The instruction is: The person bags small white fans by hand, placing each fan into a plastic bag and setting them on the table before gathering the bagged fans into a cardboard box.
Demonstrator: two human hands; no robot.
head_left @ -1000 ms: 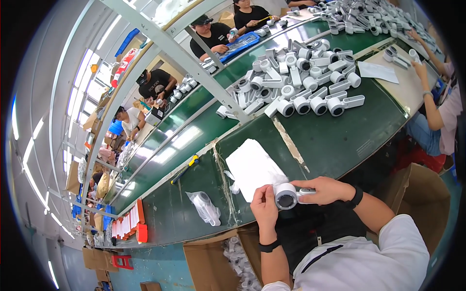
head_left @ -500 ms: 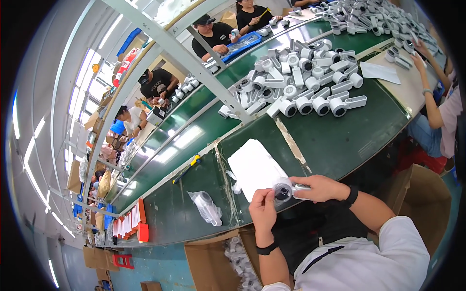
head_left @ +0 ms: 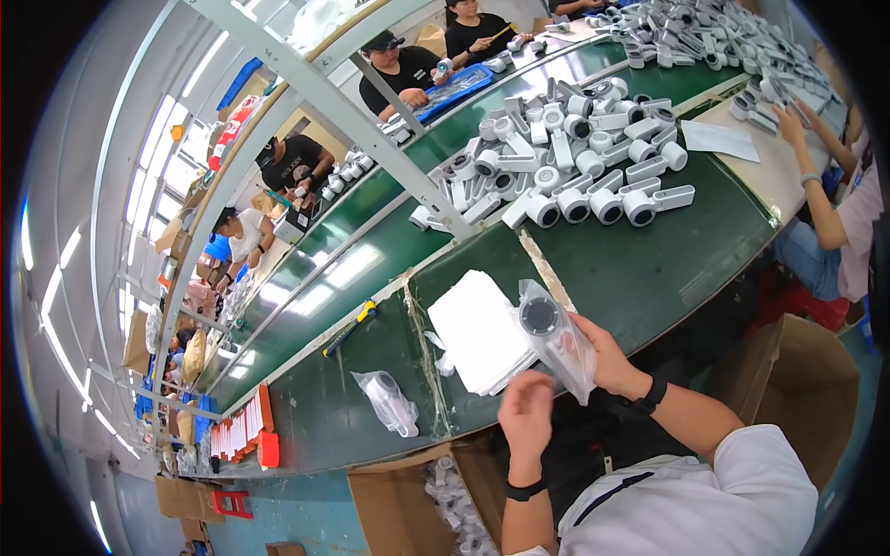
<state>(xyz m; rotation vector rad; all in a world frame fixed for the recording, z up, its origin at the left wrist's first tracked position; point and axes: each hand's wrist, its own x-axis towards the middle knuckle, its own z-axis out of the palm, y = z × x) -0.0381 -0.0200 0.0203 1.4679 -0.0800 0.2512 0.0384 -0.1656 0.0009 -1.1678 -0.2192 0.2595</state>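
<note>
In my right hand (head_left: 607, 360) is a clear plastic bag (head_left: 577, 363) with a light-grey device (head_left: 540, 316) inside, its round head with a dark disc face up and its handle toward me. My right fingers wrap the bag's right side. My left hand (head_left: 526, 415) is just left of the bag's lower end, apart from it, with fingers bent and blurred; nothing shows in it. A stack of white sheets (head_left: 477, 329) lies on the green table beside the bag. Farther left on the table is another bagged device (head_left: 387, 403).
A heap of similar grey devices (head_left: 575, 153) covers the table ahead. A yellow-and-black tool (head_left: 350, 328) lies to the left, near orange boxes (head_left: 248, 428). Cardboard boxes stand below the table, one (head_left: 408, 505) holding bagged devices. A metal post (head_left: 371, 139) crosses ahead. A co-worker's arm (head_left: 825, 199) is at right.
The device, earlier held between both hands, is now up over the table inside the bag in my right hand. My left hand has let go and moved slightly right and down.
</note>
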